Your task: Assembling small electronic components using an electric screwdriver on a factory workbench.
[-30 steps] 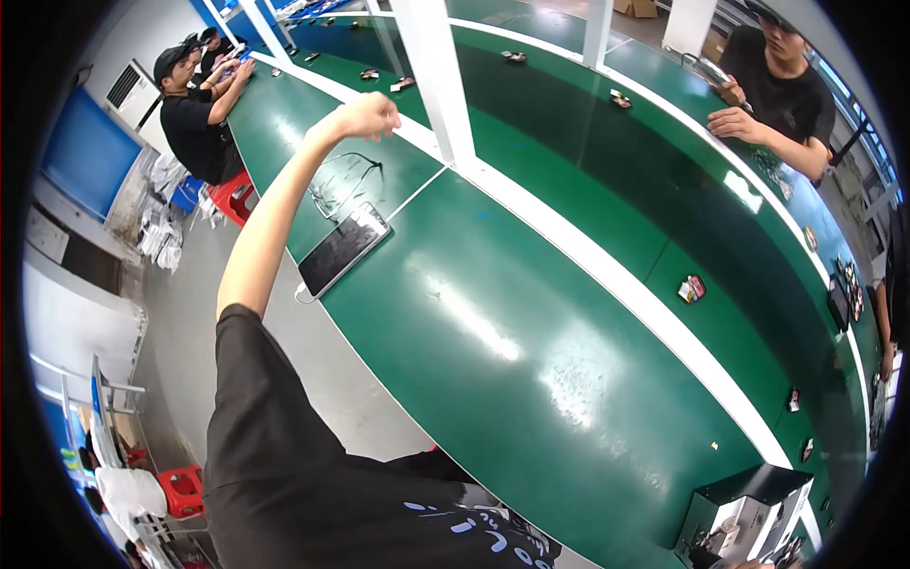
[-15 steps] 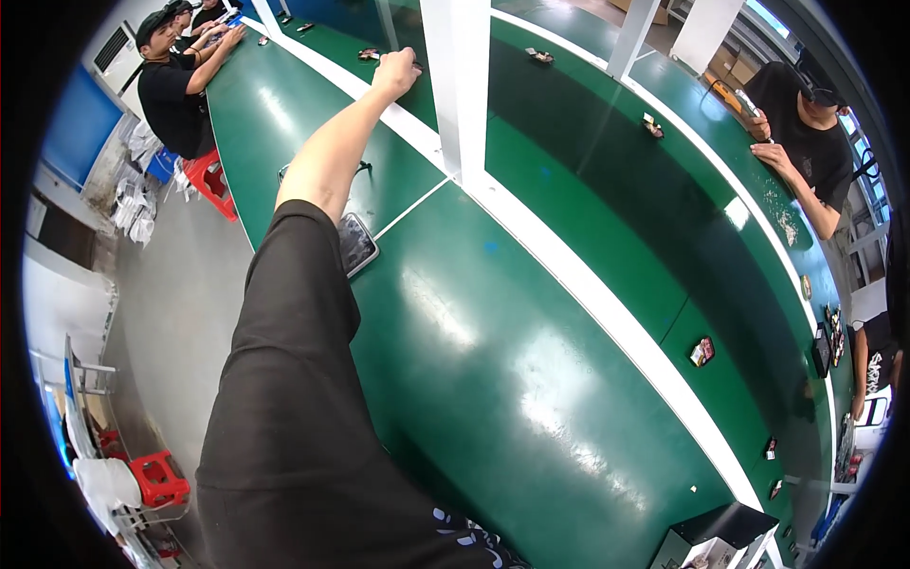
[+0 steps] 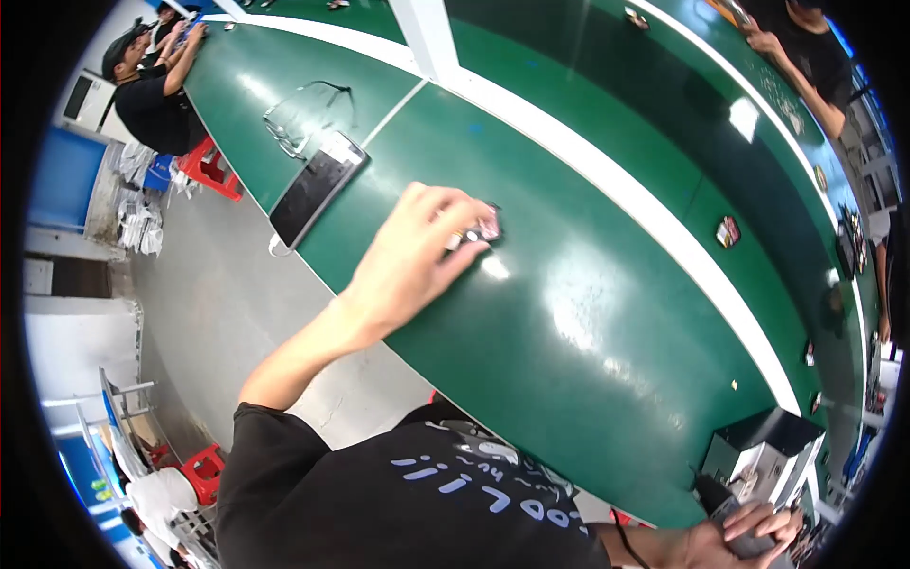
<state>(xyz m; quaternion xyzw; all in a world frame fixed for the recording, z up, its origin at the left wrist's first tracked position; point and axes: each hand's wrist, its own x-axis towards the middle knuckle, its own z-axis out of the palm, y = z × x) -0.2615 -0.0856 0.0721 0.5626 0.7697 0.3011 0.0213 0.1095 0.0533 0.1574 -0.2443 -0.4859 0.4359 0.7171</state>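
My left hand (image 3: 408,251) is over the green tabletop (image 3: 512,322), its thumb and fingers closed around a small black-and-pink part (image 3: 490,226). Fingers hide some of that part, so I cannot tell its exact kind. At the lower right my right hand (image 3: 735,542) is wrapped round a dark grey, blocky object (image 3: 751,539), partly covered by the fingers. Beside it stands a metal box with a black top (image 3: 773,431). Farther off, a dark-screened phone (image 3: 318,194) lies on the table near a pair of clear glasses (image 3: 294,133).
Past a white rail (image 3: 607,156) runs a green belt carrying small parts such as this one (image 3: 728,231). A white post (image 3: 424,38) rises from the rail. One co-worker (image 3: 152,104) sits at the far left, another (image 3: 806,57) across the belt. A red stool (image 3: 210,171) stands on the floor.
My left hand has come back from the belt beyond the rail to the near table, with the small part in it. My right hand has come into view, and the head view has shifted.
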